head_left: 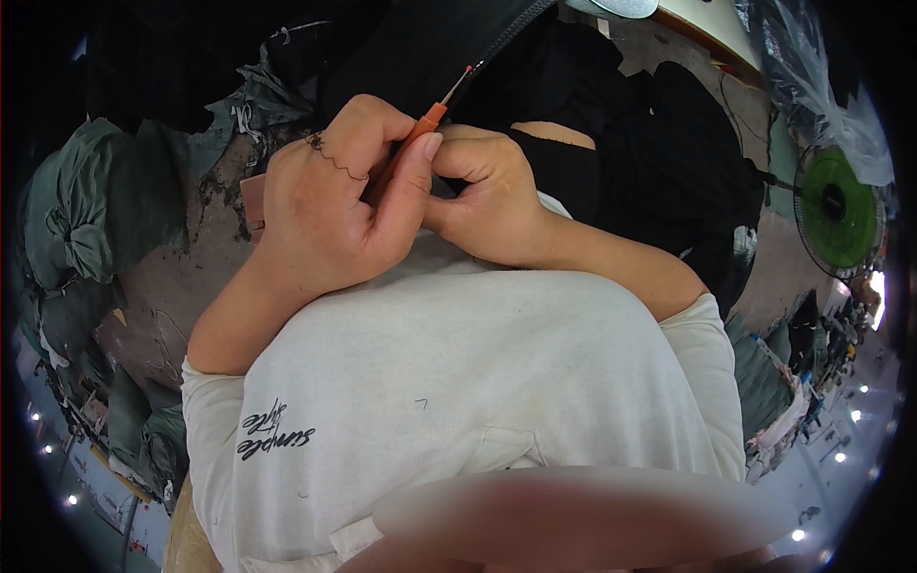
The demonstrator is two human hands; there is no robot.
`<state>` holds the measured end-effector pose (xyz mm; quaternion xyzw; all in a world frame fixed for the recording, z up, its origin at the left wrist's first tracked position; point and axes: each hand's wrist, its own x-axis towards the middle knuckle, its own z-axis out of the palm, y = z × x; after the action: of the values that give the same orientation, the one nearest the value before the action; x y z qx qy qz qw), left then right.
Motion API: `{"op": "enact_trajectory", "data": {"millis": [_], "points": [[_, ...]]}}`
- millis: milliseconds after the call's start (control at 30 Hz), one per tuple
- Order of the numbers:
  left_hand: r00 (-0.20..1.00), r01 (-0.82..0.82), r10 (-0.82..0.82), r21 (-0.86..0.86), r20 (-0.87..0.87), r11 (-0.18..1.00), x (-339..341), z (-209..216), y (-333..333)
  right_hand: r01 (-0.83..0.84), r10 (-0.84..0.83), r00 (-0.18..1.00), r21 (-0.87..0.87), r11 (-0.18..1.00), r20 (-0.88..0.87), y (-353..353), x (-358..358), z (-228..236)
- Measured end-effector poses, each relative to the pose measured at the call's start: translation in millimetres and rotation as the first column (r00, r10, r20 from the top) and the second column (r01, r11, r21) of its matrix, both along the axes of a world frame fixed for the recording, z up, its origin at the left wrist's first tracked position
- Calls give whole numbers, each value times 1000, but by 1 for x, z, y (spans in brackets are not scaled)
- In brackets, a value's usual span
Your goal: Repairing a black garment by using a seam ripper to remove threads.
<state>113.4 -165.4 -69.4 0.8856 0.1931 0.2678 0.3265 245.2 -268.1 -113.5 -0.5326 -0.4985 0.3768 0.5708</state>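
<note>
My left hand [334,196] is wrapped round a seam ripper [433,116] with an orange handle. The ripper's thin metal shaft points up and to the right, ending in a small red ball. A dark thread lies across the back of this hand. Close against it, my right hand [492,196] has its fingers curled in; whatever they hold, if anything, is hidden. Beyond both hands spreads black fabric [411,57], with a toothed or stitched edge running toward the ripper's tip.
More black cloth [669,181] lies to the right. On the left is a tied green cloth bundle [91,205] on a floor [167,310] strewn with thread scraps. A green round fan [839,205] stands at far right, below clear plastic sheeting [812,86].
</note>
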Motion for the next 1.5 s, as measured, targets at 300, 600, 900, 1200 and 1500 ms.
{"op": "enact_trajectory", "data": {"millis": [300, 600, 900, 1200, 1500], "points": [[1000, 1, -1, -21, 10, 1000, 14, 2, 3, -45, 45, 998, -8, 999, -41, -1, 3, -2], [1000, 17, -16, -21, 24, 1000, 28, 6, 7, -52, 53, 998, 25, 998, -36, -1, 5, -4], [999, 16, -15, -35, 41, 999, 40, 8, 9, -76, 76, 984, 5, 997, -164, -2, 6, -5], [998, 35, -33, -33, 51, 999, 53, 9, 14, -128, 113, 975, -65, 990, -192, -3, 9, -5], [997, 55, -53, -28, 62, 998, 66, 14, 18, -146, 128, 968, -69, 987, -215, -2, 10, -1]]}}
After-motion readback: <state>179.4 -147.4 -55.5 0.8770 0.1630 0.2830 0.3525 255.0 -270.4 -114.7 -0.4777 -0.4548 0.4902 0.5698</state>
